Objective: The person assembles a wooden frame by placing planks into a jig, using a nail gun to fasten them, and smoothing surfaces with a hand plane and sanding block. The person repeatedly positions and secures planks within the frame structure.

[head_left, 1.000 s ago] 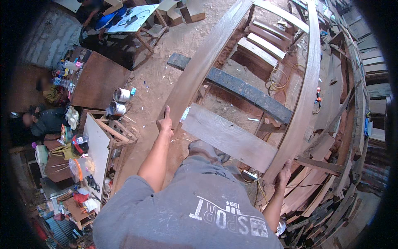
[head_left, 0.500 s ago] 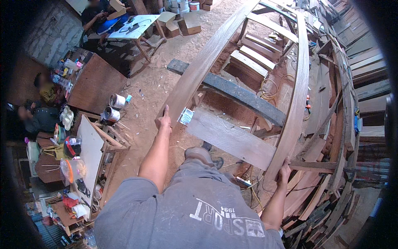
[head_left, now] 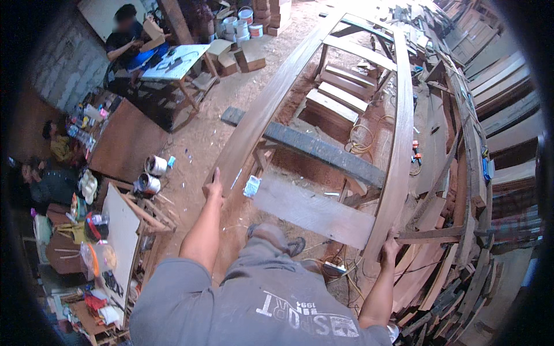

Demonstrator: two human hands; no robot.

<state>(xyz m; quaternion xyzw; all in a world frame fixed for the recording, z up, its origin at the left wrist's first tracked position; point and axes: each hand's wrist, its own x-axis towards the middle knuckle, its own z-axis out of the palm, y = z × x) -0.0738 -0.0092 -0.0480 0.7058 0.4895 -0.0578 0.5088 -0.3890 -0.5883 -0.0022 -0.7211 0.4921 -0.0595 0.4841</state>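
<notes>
A long wooden frame (head_left: 397, 167) stretches away from me, with two side boards joined by cross rails at the far end. My left hand (head_left: 214, 188) grips the outer edge of the left side board (head_left: 249, 121) near its close end. On the other side, my right hand (head_left: 390, 248) holds the near end of the right side board. A wide grey-brown rail (head_left: 314, 209) spans between them, its right end against the right board. Its left end carries a whitish, shiny tongue (head_left: 251, 185), apart from the left board. My fingers' undersides are hidden.
A dark beam (head_left: 323, 151) lies crosswise under the frame. Cables and a power strip (head_left: 334, 269) lie near my feet. Scrap wood (head_left: 461, 288) is piled at right. Buckets (head_left: 148, 183) and cluttered tables stand left; a person (head_left: 124, 40) sits at a far table.
The whole view has shifted, so the frame appears farther left. Between the left side board and the rail's whitish tongue the gap looks wider. Both hands keep their hold.
</notes>
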